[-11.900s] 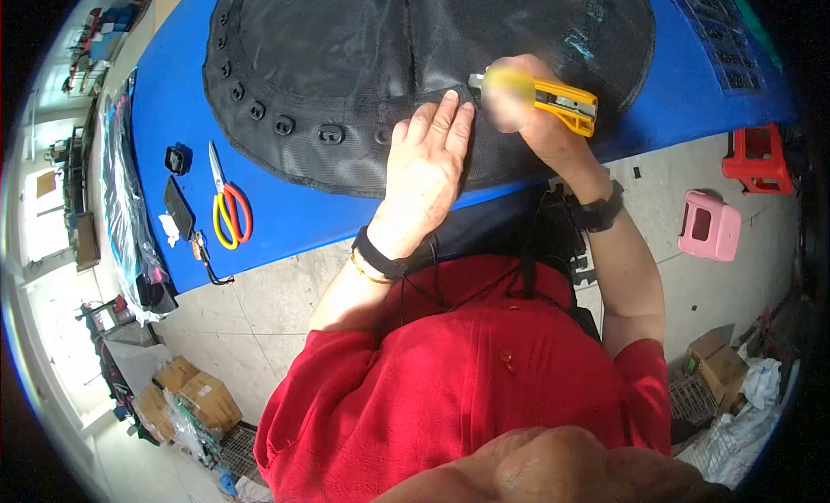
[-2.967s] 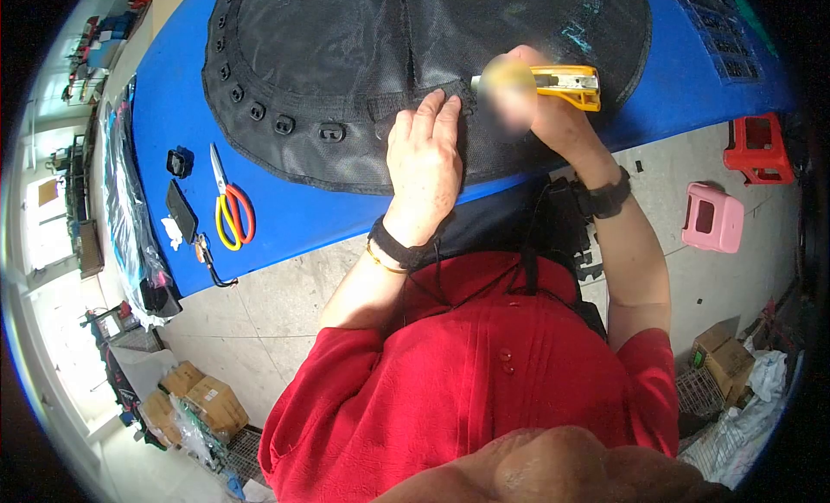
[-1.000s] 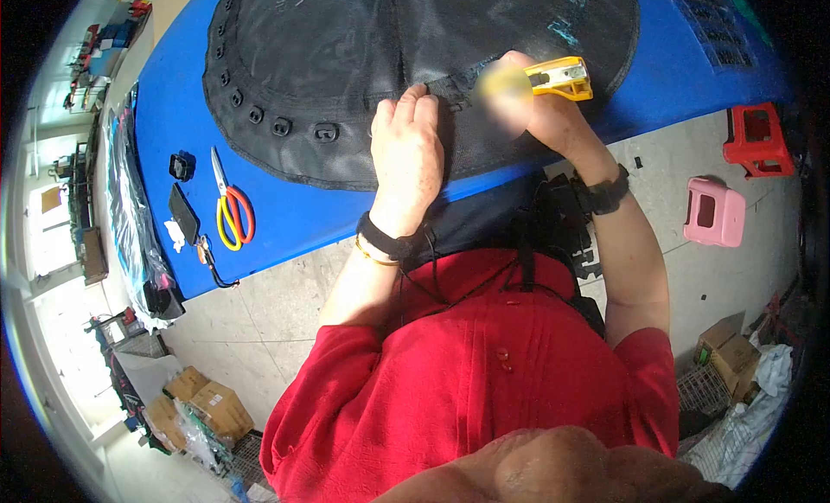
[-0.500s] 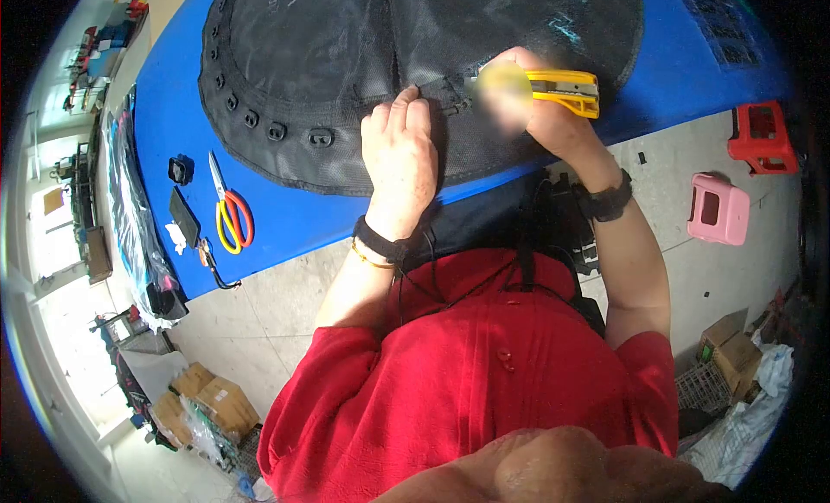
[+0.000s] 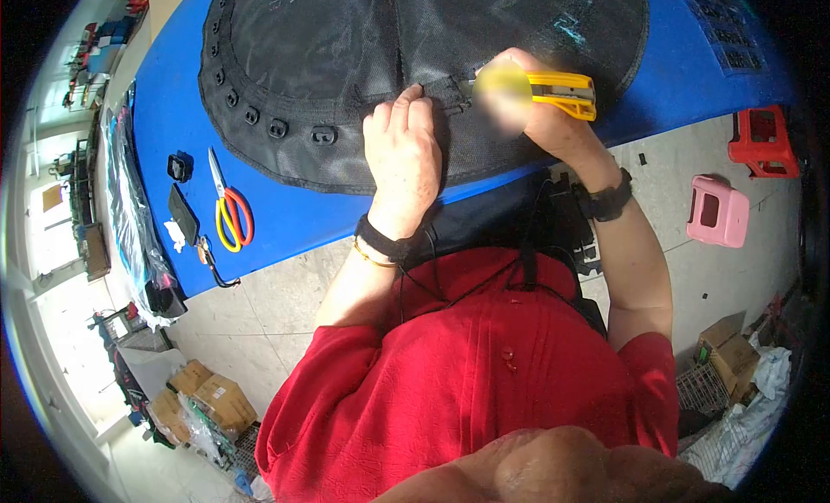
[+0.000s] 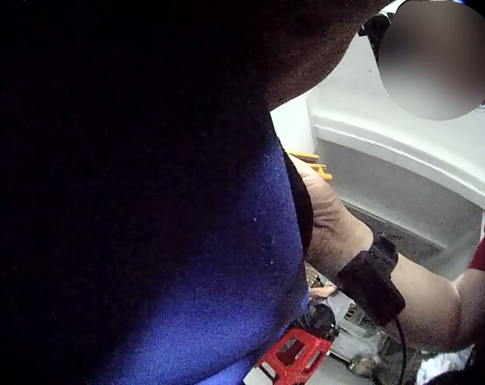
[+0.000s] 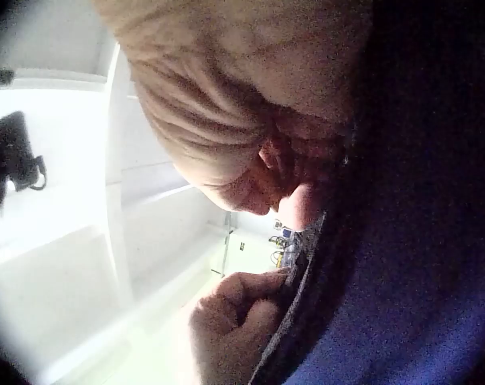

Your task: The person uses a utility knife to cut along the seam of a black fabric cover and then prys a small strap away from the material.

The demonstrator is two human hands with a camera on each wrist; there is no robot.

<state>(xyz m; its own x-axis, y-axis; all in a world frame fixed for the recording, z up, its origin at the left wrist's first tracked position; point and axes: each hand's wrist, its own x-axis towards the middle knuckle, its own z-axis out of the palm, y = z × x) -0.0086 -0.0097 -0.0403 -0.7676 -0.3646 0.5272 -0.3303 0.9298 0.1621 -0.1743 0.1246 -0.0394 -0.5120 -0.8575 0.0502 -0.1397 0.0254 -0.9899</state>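
Note:
A large round black mesh mat (image 5: 320, 62) with black plastic buckles along its rim lies on the blue table. My right hand (image 5: 558, 127) grips a yellow utility knife (image 5: 566, 96), its tip pointing left at a dark strip (image 5: 445, 95) on the mat; part of that hand is blurred. My left hand (image 5: 404, 148) holds the mat just left of the knife, index finger reaching forward and the other fingers bent. In the right wrist view the left hand's curled fingers (image 7: 238, 317) sit against the cloth. Mostly dark cloth and blue tabletop fill the left wrist view.
Scissors (image 5: 230, 211) with red and yellow handles lie at the left of the table, near a black flat case (image 5: 182, 213) and a small black part (image 5: 179, 166). Plastic-wrapped goods (image 5: 134, 209) line the left edge. Red (image 5: 762, 144) and pink (image 5: 718, 211) stools stand at the right.
Since the earliest frame my left hand has shifted slightly left, its fingers going from flat to bent. The knife stays near the same strip, its handle tilting a little; the mat has shifted slightly.

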